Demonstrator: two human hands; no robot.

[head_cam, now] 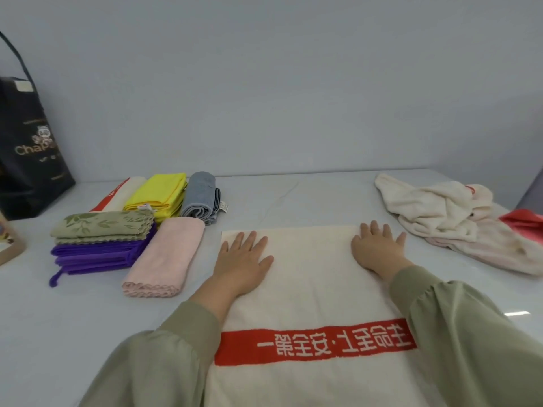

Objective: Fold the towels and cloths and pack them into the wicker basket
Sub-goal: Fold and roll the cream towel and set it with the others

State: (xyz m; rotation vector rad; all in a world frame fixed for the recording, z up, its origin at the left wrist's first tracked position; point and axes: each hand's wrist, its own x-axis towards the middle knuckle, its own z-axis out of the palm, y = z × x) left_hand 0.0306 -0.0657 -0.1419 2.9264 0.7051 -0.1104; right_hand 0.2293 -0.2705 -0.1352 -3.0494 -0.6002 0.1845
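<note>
A cream towel (308, 277) with a red printed band lies spread flat in front of me. My left hand (244, 257) presses flat on its far left corner and my right hand (377, 248) presses flat on its far right corner, fingers straight. To the left lie folded cloths: pink (167, 257), purple (97, 255), green leaf-print (102, 226), yellow (158, 193), grey (199, 196) and a cream one with a red stripe (120, 192). A heap of unfolded cream and pink towels (440, 212) sits at the right. No wicker basket shows.
A black paper bag (26, 148) stands at the far left against the wall. A brown box edge (8, 245) pokes in at the left border. A red cloth (526, 221) lies at the right edge. The white table (293, 195) meets a plain wall behind.
</note>
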